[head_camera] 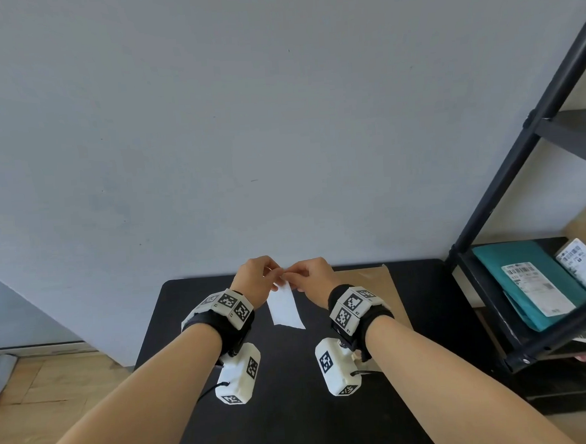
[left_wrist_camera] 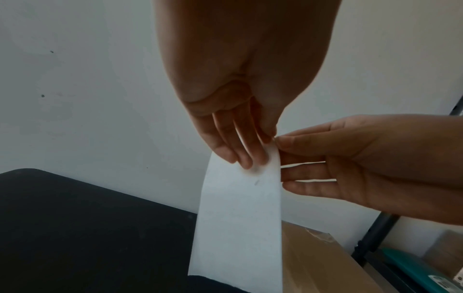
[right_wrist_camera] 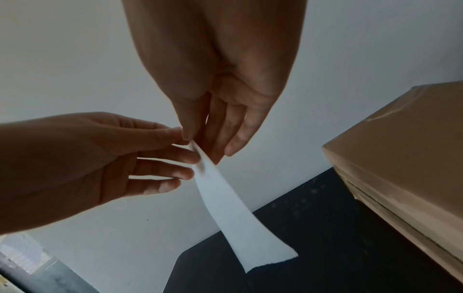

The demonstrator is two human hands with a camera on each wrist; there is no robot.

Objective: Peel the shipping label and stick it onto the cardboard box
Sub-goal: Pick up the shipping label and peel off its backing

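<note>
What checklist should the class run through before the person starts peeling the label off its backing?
1. Left hand pinches the label at its top corner: ok.
2. Right hand pinches the same top corner: ok.
3. Label hangs free above the black table, touching nothing below: ok.
4. Layers already split at the corner: cannot tell.
5. Cardboard box sits on the table to the right, its top bare: ok.
6. Printed side faces the person: cannot tell; only blank white shows.
</note>
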